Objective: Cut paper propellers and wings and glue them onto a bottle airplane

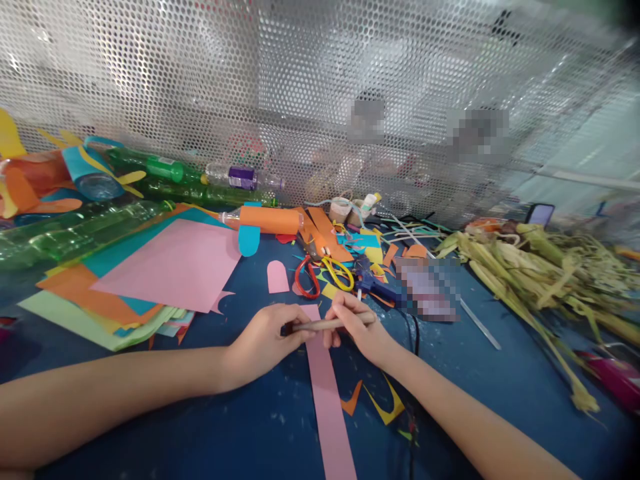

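Observation:
A slim beige-grey pen (pixel 333 324) lies nearly level between my two hands, above a long pink paper strip (pixel 327 393). My right hand (pixel 357 330) is closed around its right part. At the other end, the fingers of my left hand (pixel 270 339) pinch the pen's dark tip or cap, which they partly hide. Running toward me, the strip passes under the pen. Just beyond my left hand is a small pink piece with a rounded top (pixel 278 277). Scissors with red and yellow handles (pixel 325 273) rest beyond my hands.
Coloured paper sheets (pixel 175 260) are stacked at left. Behind them are green plastic bottles (pixel 95 230) and an orange-wrapped bottle (pixel 270 220). A blue glue gun (pixel 377 287), its cord, paper scraps (pixel 387 400) and dry corn husks (pixel 535 280) occupy the right.

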The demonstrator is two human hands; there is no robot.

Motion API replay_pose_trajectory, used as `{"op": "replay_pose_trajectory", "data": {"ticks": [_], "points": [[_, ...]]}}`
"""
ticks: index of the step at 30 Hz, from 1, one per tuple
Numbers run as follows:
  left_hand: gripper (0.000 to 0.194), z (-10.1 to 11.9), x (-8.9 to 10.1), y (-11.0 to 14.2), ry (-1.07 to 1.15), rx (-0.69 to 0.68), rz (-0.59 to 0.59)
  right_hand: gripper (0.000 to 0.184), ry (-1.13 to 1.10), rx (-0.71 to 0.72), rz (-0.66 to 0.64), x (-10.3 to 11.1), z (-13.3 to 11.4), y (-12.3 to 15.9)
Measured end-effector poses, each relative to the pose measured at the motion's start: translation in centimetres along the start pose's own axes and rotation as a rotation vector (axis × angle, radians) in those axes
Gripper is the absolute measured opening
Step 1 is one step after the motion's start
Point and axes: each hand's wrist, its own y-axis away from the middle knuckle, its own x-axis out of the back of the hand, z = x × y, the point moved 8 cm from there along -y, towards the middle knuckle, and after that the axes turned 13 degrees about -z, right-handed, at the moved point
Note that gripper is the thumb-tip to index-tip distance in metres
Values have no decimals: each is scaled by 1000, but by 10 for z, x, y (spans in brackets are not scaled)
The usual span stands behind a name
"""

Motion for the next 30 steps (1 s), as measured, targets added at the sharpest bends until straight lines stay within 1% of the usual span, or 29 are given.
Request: {"op": "replay_pose_trajectory", "data": {"ticks": [5, 8, 9, 10, 11, 13, 15, 17, 18, 19, 21, 23, 24, 27, 30], "points": [[10, 3, 0, 1, -59, -26, 24, 24, -27, -8, -21, -3, 5, -1], [9, 5, -3, 0, -53, -33, 10, 24, -34, -30, -29, 0, 1, 1], [6, 5, -2, -1, -38, -39, 21, 24, -15, -32, -8, 4, -3, 2], [9, 4, 2, -2, -21, -44, 55, 24, 21, -23, 36, 12, -8, 4], [17, 3, 7, -3, -10, -45, 104, 23, 83, -9, 93, 21, -14, 7], [27, -1, 18, -3, -23, -30, 214, 18, 299, 41, 213, 40, -30, 13], [21, -5, 24, -5, -95, -17, 256, 13, 667, 59, 230, 46, -43, 15], [19, -6, 24, -9, -210, -29, 236, 20, 1051, 37, 170, 42, -45, 14], [22, -6, 21, -10, -271, -39, 215, 23, 1201, 12, 137, 38, -43, 14], [28, -7, 18, -11, -328, -43, 190, 25, 1311, -17, 111, 35, -39, 13], [43, -7, 10, -11, -412, -35, 138, 29, 1437, -80, 95, 31, -34, 14], [52, -8, 5, -11, -453, -23, 94, 31, 1485, -114, 144, 29, -34, 15], [52, -8, 3, -10, -459, -22, 80, 31, 1486, -117, 175, 28, -35, 16], [43, -6, 1, -11, -442, -30, 56, 22, 1418, -77, 256, 28, -37, 16], [35, -6, 1, -14, -379, -41, 34, 9, 1292, -18, 284, 30, -33, 8]]}}
